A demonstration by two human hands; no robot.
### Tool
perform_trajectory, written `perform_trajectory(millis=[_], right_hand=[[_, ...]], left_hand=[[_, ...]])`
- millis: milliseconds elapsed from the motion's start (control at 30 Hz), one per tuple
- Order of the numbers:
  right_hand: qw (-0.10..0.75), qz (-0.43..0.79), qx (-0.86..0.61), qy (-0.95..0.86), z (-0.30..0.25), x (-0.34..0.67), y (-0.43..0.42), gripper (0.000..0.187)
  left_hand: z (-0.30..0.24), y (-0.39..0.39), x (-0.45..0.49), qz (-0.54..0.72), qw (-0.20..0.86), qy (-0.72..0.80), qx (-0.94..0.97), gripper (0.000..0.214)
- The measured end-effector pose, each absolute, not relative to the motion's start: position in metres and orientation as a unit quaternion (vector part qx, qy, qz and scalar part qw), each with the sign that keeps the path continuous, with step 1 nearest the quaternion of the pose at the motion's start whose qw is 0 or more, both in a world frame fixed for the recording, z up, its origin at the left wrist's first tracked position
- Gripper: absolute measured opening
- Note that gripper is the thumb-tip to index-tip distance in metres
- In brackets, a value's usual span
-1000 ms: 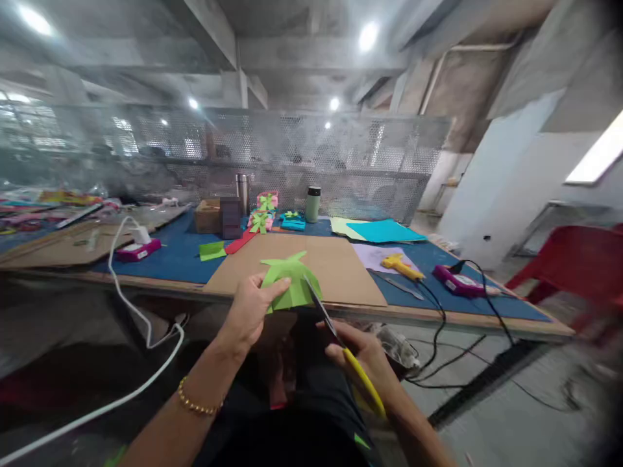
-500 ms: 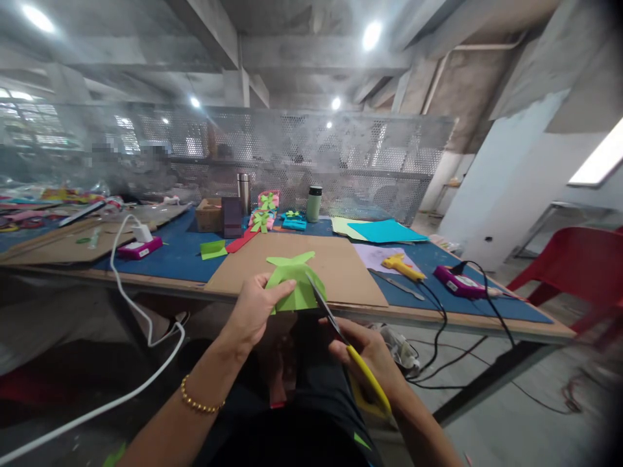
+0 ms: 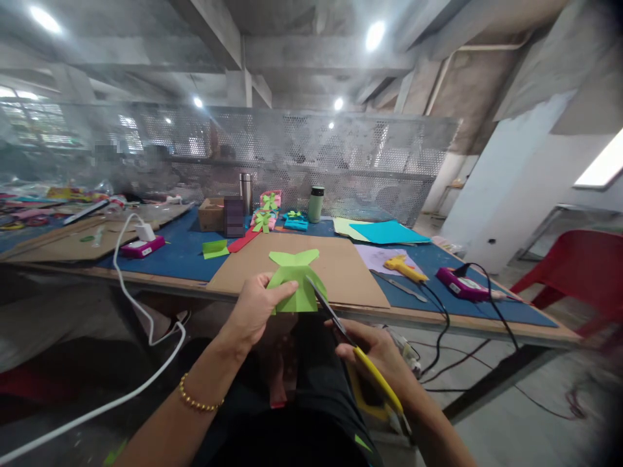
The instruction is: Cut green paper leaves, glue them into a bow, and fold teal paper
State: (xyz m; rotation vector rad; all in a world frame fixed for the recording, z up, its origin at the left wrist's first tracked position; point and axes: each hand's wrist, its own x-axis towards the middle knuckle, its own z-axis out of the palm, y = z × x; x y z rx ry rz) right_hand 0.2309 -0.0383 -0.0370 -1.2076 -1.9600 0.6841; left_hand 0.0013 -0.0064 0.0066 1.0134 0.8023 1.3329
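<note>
A piece of bright green paper point(image 3: 300, 295), partly cut to a winged shape at its top, is pinched in my left hand point(image 3: 257, 305), thumb on its face. My right hand point(image 3: 372, 347) grips yellow-handled scissors point(image 3: 372, 373). Their blades point up and left, with the tips at the paper's right side, where a curved strip bends away from the sheet. The paper is held above the front edge of a brown cardboard sheet point(image 3: 335, 259). Some fingers of both hands are hidden.
On the blue table point(image 3: 185, 266) lie a yellow glue gun point(image 3: 405, 267), a metal blade or ruler point(image 3: 402, 285), purple power strips point(image 3: 460, 285), coloured sheets point(image 3: 389, 231) and a folded green paper point(image 3: 215, 249). A green bottle point(image 3: 315, 205) and cardboard box point(image 3: 211, 215) stand behind. A white cable point(image 3: 148, 379) hangs at left.
My right hand and the scissors' handles have shifted slightly right and down. The green paper has turned a little, showing its winged top more squarely. My left hand keeps its pinch.
</note>
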Motion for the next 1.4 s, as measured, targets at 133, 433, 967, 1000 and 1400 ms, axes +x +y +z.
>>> perform_trajectory(millis=[133,433,967,1000,1400], right_hand=[[0.361,0.265,-0.467,-0.762,-0.034,0.232,-0.039,0.054],[0.351,0.286,-0.453,-0.768,-0.032,0.237,-0.037,0.056],[0.348,0.277,-0.433,-0.784,-0.024,0.239,-0.04,0.057],[0.344,0.277,-0.432,-0.787,-0.023,0.239,-0.041,0.056],[0.33,0.303,-0.416,-0.791,-0.027,0.249,-0.036,0.057]], left_hand=[[0.007,-0.005,0.0,0.57,0.597,0.35,0.444,0.038],[0.006,-0.003,-0.004,0.552,0.602,0.348,0.461,0.031],[0.012,-0.008,0.0,0.518,0.618,0.336,0.487,0.028],[0.012,-0.008,0.0,0.516,0.617,0.338,0.488,0.028],[0.012,-0.005,-0.007,0.489,0.601,0.36,0.519,0.03]])
